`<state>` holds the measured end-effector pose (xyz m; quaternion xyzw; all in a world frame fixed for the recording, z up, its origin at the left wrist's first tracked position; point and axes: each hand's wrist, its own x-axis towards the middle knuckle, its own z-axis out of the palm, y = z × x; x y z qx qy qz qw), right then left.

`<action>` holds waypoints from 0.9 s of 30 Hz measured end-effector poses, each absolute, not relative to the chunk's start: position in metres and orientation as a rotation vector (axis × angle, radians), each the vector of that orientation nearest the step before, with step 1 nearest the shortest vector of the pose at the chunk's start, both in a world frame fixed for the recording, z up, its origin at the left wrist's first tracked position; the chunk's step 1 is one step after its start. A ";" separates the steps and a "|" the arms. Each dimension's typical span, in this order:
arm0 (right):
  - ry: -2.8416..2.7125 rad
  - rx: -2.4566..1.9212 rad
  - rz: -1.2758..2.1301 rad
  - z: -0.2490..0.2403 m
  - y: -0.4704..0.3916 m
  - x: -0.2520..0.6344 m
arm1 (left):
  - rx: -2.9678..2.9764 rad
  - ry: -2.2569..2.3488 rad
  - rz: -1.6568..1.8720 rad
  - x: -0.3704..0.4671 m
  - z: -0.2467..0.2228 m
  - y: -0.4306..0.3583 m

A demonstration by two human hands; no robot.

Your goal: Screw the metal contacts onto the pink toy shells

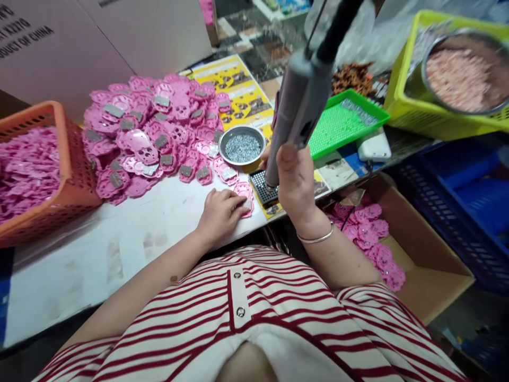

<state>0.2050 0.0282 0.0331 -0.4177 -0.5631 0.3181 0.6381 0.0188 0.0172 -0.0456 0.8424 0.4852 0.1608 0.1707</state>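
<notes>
My right hand (296,183) is wrapped round a grey electric screwdriver (296,101), held nearly upright with its cord running up. The screwdriver's tip meets a small black perforated screw plate (262,187) at the table's front. My left hand (222,215) lies on the white tabletop, its fingers closed on the edge of a pink plastic part (244,199) that has a grey plate on it. Behind the two hands stands a round metal bowl of small screws (242,148). To its left a large heap of similar pink parts (159,127) is piled up.
At the left stands an orange basket (79,164) of pink pieces. A green tray (345,122) and a yellow basket (397,95) bearing a metal bowl are at the right. Below the table edge, a cardboard box (425,265) holds pink parts.
</notes>
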 end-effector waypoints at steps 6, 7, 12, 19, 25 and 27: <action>-1.238 -0.929 0.765 0.026 0.034 0.211 | 2.421 1.369 0.413 0.025 -0.049 0.020; -1.235 -0.940 0.758 0.026 0.034 0.211 | 2.409 1.362 0.432 0.025 -0.050 0.019; -1.227 -0.960 0.745 0.026 0.034 0.210 | 2.406 1.267 0.429 0.019 -0.046 0.015; -1.173 -0.810 0.656 0.015 0.035 0.198 | 2.501 1.346 0.339 0.012 -0.036 0.007; -1.274 -0.881 0.548 0.014 0.032 0.196 | 2.463 1.393 0.406 0.014 -0.036 0.008; -1.276 -0.832 0.528 0.015 0.034 0.199 | 2.472 1.393 0.441 0.015 -0.037 0.007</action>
